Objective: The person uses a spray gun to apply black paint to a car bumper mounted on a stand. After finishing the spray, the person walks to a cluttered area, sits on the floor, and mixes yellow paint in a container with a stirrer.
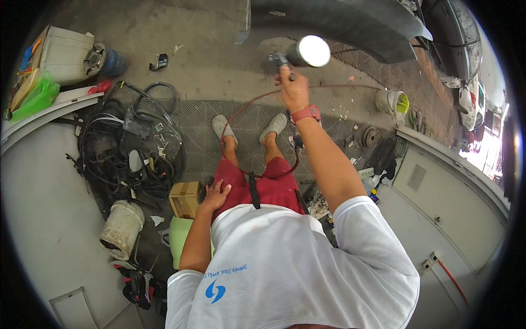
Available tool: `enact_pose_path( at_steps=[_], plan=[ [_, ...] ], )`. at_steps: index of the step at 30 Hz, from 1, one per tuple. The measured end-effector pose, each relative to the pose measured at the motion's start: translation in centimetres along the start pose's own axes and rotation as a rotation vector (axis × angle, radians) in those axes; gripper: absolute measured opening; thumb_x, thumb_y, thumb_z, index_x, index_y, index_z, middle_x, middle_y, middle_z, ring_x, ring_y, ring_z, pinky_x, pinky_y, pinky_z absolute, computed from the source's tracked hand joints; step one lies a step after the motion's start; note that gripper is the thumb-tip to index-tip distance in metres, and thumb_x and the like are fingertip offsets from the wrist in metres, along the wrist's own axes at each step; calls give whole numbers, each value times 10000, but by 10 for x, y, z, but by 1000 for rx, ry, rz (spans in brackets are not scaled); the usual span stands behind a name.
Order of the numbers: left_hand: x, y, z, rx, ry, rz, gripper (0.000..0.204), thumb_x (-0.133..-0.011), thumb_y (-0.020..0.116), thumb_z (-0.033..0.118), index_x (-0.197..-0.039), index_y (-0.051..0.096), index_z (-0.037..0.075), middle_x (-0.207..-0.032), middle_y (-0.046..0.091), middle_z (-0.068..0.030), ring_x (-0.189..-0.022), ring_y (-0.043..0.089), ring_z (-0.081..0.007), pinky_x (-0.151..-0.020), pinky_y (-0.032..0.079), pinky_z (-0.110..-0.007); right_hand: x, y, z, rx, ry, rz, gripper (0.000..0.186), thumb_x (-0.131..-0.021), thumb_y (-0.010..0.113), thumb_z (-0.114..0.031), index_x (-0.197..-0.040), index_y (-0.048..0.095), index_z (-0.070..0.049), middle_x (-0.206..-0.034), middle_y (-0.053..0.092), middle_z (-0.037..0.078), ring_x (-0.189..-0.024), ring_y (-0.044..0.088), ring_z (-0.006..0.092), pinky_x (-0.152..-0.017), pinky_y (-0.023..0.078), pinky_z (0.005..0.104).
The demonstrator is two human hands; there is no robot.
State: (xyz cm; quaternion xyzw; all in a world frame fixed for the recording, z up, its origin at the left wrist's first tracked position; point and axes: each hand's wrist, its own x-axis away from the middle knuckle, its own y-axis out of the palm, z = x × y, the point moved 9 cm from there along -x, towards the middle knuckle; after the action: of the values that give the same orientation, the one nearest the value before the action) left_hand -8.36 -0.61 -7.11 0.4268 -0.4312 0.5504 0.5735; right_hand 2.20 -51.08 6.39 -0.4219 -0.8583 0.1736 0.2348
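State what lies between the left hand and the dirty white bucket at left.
The head view shows, from the left hand toward the bucket, a cardboard box, then a white scrap.

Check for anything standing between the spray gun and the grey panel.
Nothing visible does. The right hand holds the spray gun near the grey panel; the red hose lies nearer the wearer. One view leaves the exact gap uncertain.

Grey floor point(205, 68), perhaps a bright doorway point(493, 147)

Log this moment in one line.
right hand: holds spray gun | left hand: on red shorts | ahead: grey panel
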Motion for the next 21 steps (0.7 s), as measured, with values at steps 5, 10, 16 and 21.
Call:
enact_pose_path(
  at_steps=[5, 10, 16, 21],
  plan=[
    [-21, 22, 8, -214, -95, -58, 977, -966, 403, 813, -1716, 127, 251, -1750, 85, -264, -1623, 115, -429, -1310, 118, -536, 18, -73, 25, 17, -58, 214, 485, -1107, 545, -417, -1102, 702, 42, -814, 739, 86, -669, 663, 132, -587, 512, 310],
    [-39, 43, 24, -274, -157, -118, 1016, -930, 457, 835, -1716, 87, 308, -1763, -19, -240, -1593, 128, -525, -1263, 211, -641, 23, -80, 39, -64, -113, 324, 499, -1119, 516, -445, -1084, 686, 23, -843, 733, 72, -665, 638, 108, -526, 485, 289],
    [-53, 66, 40, -348, -285, -153, 1038, -937, 490, 809, -1714, 9, 317, -1765, -36, -231, -1584, 149, -536, -1222, 284, -667, 8, 7, 34, 25, -203, 42, 495, -1111, 527, -406, -1094, 700, 58, -825, 745, 115, -731, 705, 177, -693, 549, 348],
    [-70, 85, 43, -371, -323, -131, 1077, -924, 533, 800, -1713, -14, 312, -1759, -5, -254, -1563, 190, -557, -1207, 305, -671, -22, 51, 69, 58, -218, -22, 470, -1101, 537, -377, -1184, 705, 53, -834, 762, 145, -779, 750, 198, -718, 567, 356]
  ],
)
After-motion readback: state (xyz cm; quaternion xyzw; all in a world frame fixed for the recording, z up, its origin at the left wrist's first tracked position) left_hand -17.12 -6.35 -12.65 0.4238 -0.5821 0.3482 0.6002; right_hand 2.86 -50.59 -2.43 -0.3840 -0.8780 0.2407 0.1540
